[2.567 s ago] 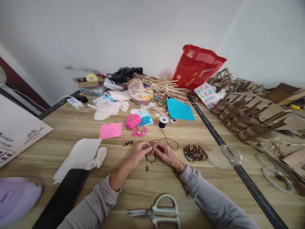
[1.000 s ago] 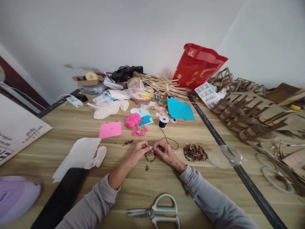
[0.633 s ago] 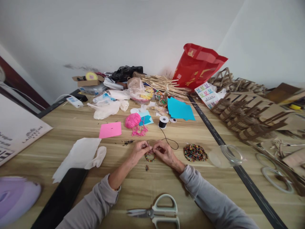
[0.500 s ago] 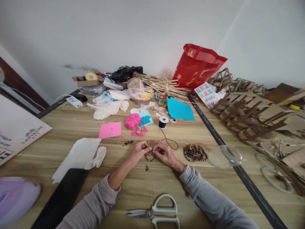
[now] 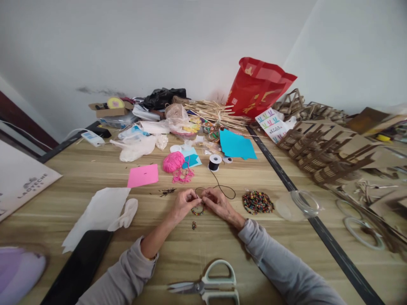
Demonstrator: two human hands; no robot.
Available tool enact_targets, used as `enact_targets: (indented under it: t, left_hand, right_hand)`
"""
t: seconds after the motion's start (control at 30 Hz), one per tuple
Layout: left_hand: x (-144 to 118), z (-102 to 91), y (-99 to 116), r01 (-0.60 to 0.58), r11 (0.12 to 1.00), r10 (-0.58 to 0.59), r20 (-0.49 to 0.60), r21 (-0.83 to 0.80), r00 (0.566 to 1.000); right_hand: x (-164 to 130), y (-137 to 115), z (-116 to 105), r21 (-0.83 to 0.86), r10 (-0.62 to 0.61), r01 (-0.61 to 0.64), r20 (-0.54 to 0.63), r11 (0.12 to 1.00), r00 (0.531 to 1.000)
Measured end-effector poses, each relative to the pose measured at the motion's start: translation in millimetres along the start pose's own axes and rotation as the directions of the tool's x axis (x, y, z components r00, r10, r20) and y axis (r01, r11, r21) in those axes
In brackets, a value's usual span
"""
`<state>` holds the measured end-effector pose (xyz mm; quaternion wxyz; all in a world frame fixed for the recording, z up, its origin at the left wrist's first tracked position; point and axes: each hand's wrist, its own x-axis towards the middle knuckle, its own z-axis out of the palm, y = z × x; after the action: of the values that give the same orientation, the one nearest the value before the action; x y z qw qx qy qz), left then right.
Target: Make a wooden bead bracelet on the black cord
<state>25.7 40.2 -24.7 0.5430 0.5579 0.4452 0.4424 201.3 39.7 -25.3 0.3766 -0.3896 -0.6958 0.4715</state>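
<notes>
My left hand (image 5: 185,202) and my right hand (image 5: 217,201) meet over the table, fingertips pinched close together on a thin black cord (image 5: 231,197). Below the fingers hangs or lies a small loop of coloured beads, a beaded bracelet (image 5: 197,212). The cord runs back in a loop to a white-rimmed spool of black cord (image 5: 214,162). Just in front of the bracelet lie a few loose beads (image 5: 193,225). To the right of my right hand is a heap of strung multicoloured beads (image 5: 257,202). The exact grip at the fingertips is too small to make out.
White-handled scissors (image 5: 203,286) lie open near the front edge. Short black cord scraps (image 5: 167,192), a pink card (image 5: 143,175) and pink yarn (image 5: 173,162) are behind my left hand. Right of a dark strip stand woven baskets (image 5: 330,165); a red bag (image 5: 259,87) stands behind.
The view has shifted slightly, so the table things appear a little further left. Both hands stay together at the cord, with only small finger movements.
</notes>
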Motion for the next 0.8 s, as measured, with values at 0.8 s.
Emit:
enact_targets:
  t: [0.8]
  left_hand:
    - [-14,12.1,4,-0.520,0.705,0.590,0.008,0.483,0.807]
  right_hand:
    - [9,1,-11,0.298,0.142,-0.212,0.237,0.931,0.961]
